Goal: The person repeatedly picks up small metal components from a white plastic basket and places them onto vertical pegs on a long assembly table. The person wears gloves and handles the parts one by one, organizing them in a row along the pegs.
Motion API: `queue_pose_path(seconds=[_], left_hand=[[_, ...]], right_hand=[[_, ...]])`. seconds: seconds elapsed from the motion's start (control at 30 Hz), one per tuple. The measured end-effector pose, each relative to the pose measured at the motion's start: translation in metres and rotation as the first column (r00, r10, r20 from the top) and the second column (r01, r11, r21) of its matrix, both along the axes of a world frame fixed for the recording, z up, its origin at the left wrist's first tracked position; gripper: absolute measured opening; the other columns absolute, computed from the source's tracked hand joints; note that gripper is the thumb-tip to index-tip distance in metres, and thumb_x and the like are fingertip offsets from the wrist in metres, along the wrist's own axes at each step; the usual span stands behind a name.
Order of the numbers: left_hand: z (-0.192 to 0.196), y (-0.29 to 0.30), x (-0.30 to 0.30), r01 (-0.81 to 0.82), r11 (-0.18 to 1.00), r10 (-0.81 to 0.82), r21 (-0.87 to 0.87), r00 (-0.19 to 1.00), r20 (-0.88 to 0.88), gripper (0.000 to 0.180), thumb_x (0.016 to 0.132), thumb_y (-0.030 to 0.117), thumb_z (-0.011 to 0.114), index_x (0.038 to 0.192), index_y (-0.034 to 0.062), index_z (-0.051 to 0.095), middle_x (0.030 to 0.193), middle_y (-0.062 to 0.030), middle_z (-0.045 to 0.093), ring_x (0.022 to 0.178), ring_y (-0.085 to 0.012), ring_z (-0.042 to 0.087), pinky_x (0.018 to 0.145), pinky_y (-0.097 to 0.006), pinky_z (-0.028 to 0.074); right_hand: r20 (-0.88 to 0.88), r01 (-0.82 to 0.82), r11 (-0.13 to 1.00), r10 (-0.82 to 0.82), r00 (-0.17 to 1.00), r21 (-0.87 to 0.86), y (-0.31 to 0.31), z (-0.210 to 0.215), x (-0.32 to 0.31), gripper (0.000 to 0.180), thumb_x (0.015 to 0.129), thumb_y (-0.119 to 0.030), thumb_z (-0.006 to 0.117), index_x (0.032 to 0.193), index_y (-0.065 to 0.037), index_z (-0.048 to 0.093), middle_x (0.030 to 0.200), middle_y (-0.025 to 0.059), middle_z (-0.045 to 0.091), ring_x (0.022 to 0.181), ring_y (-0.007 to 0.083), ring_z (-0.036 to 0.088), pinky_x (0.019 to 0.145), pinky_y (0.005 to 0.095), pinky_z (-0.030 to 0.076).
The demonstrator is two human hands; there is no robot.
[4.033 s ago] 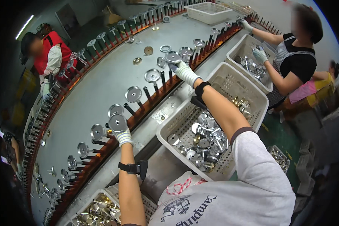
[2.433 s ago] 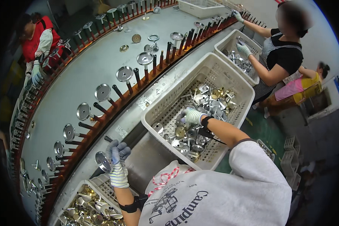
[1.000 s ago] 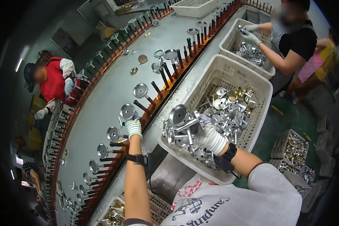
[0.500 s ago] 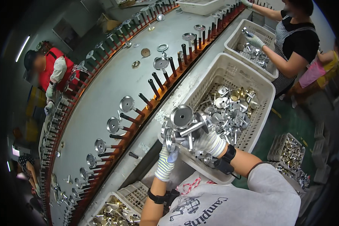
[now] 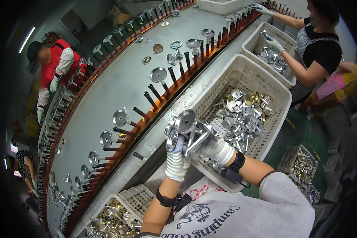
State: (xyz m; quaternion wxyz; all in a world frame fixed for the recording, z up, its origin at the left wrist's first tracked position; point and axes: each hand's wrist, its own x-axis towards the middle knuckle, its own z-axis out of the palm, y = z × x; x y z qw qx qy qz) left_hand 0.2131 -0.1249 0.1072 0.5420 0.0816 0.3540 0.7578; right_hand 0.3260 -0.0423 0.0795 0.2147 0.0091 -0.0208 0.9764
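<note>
In white striped gloves, both hands hold a cluster of silver metal parts, each a round disc on a short stem. My left hand [image 5: 177,164] grips the near left side, its fingers under a large disc-headed part [image 5: 185,121]. My right hand [image 5: 222,152] closes round more of these parts, their stems crossing between the hands. How many each hand holds cannot be told, since they overlap. Beside my right hand stands a pale perforated crate [image 5: 277,123] with a pile of similar silver and brass-coloured parts [image 5: 242,119]. Upright dark spindles [image 5: 150,101] line the curved table edge ahead.
Several spindles carry disc parts [image 5: 106,139]; loose discs [image 5: 158,48] lie on the grey curved table [image 5: 119,83]. Another crate [image 5: 119,196] with parts sits at lower left. A co-worker [image 5: 313,51] stands at the right crate, another person in red [image 5: 57,63] across the table.
The near row of spindles and its discs have moved toward the lower left. The held parts have shifted and tilted between my hands, which have moved slightly left.
</note>
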Motion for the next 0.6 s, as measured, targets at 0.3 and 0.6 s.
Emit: queue_pose_path(seconds=[0.3, 0.6], left_hand=[[0.000, 0.012, -0.012, -0.183, 0.983, 0.160, -0.033, 0.924, -0.348, 0.027, 0.089, 0.011, 0.062, 0.115, 0.0065, 0.055, 0.085, -0.0010, 0.062, 0.066, -0.0072, 0.057, 0.058, -0.023, 0.050], [0.002, 0.024, -0.048, -0.206, 0.959, 0.263, 0.194, 0.902, -0.343, 0.047, 0.085, 0.011, 0.068, 0.127, 0.0039, 0.048, 0.111, -0.0105, 0.060, 0.098, -0.0231, 0.062, 0.082, -0.037, 0.055]], right_hand=[[-0.061, -0.119, 0.853, 0.102, 0.993, -0.508, 0.010, 0.008, 0.000, 0.044, 0.087, -0.021, 0.055, 0.126, -0.002, 0.049, 0.117, 0.0167, 0.059, 0.098, 0.0259, 0.060, 0.097, 0.0491, 0.044], [-0.007, 0.015, 0.910, -0.020, 1.000, -0.415, 0.013, 0.026, -0.005, 0.038, 0.090, -0.023, 0.046, 0.121, -0.002, 0.050, 0.123, 0.0212, 0.053, 0.116, 0.0453, 0.047, 0.096, 0.0597, 0.040]])
